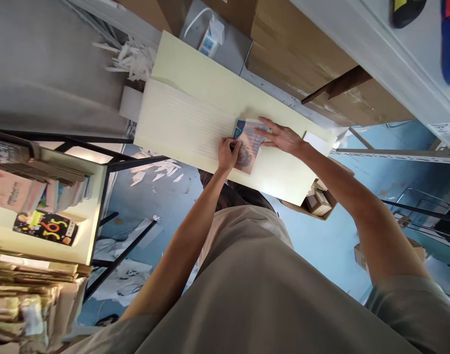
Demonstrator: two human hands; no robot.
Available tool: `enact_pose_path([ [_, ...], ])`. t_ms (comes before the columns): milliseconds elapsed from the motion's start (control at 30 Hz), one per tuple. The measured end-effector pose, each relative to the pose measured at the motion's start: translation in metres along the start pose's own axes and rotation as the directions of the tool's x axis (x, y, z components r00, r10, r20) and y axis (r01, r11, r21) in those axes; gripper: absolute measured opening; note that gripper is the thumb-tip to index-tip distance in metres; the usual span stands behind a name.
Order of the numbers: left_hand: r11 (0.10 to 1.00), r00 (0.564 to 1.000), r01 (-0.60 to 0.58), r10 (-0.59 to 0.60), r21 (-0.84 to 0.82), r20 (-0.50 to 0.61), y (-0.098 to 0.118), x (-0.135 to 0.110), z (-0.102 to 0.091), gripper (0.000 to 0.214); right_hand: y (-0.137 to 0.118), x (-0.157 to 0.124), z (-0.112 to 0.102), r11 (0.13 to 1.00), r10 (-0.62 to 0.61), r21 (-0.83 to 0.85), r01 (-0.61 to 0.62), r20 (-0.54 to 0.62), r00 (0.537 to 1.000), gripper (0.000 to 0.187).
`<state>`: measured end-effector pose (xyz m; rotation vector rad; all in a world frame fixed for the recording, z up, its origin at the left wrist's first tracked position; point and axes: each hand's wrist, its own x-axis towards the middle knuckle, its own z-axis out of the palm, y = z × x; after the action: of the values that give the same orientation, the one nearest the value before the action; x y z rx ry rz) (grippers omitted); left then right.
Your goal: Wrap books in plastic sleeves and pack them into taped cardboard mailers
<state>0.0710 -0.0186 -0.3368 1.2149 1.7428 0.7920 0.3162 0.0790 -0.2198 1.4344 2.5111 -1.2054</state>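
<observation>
1. Nearest the camera: grey-brown cloth shirt (261,295), across the lower middle of the head view, with bare forearms reaching forward from short sleeves.
2. Beyond the shirt: pale yellow, smooth rectangular tabletop (206,78), set aslant, with a milky, rippled translucent sheet (184,118) over much of its left part.
3. Near the middle of the tabletop: thin rectangular booklet (247,155) with a pinkish-brown printed cover and a blue corner, lying between both hands, just at the right end of the translucent sheet. Cannot tell whether under or over that sheet.
4. At the booklet's left edge: left hand (227,156), fingers drawn narrowly together, with something small and dark by the fingertips, too small to identify. Cannot tell whether gripping it or the booklet.
5. At the booklet's upper right: right hand (284,137), fingers spread wide, tips on or just over the cover.
6. Past the far edge: white power strip (208,45) and large brown cardboard boxes (302,44).
7. To the left: heaped white paper scraps (134,61), and a cream shelf (94,216) bearing a black book with "365" on its cover (45,227).
8. Below the tabletop's right end: open brown cardboard carton (313,209).
</observation>
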Motion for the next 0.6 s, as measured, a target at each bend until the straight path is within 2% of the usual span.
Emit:
enact_pose_path([
  [100, 0.997, 0.999, 0.051, -0.052, -0.056, -0.015, 0.003, -0.003, 0.001, 0.006, -0.014, -0.005, 0.001, 0.996, -0.018, -0.088, 0.019, 0.014, 1.000, 0.060],
  [200, 0.994, 0.994, 0.092, -0.095, -0.054, -0.059, 0.009, -0.011, 0.002, 0.009, -0.020, -0.006, -0.002, 0.981, -0.066, -0.177, 0.075, 0.053, 0.996, 0.053],
  [333, 0.996, 0.982, 0.089, -0.091, -0.017, -0.167, 0.015, -0.017, 0.000, 0.017, -0.023, -0.003, -0.003, 0.990, -0.073, -0.120, 0.077, 0.036, 0.997, 0.036],
  [467, 0.995, 0.992, 0.041, -0.051, -0.090, -0.115, 0.018, -0.011, -0.008, 0.012, -0.037, 0.011, 0.003, 0.986, -0.061, -0.154, 0.066, 0.041, 0.997, 0.034],
  [600, 0.994, 0.997, 0.047, -0.053, -0.101, -0.050, 0.016, -0.005, -0.032, 0.017, -0.056, 0.034, 0.006, 0.950, -0.123, -0.276, 0.146, 0.101, 0.987, 0.041],
])
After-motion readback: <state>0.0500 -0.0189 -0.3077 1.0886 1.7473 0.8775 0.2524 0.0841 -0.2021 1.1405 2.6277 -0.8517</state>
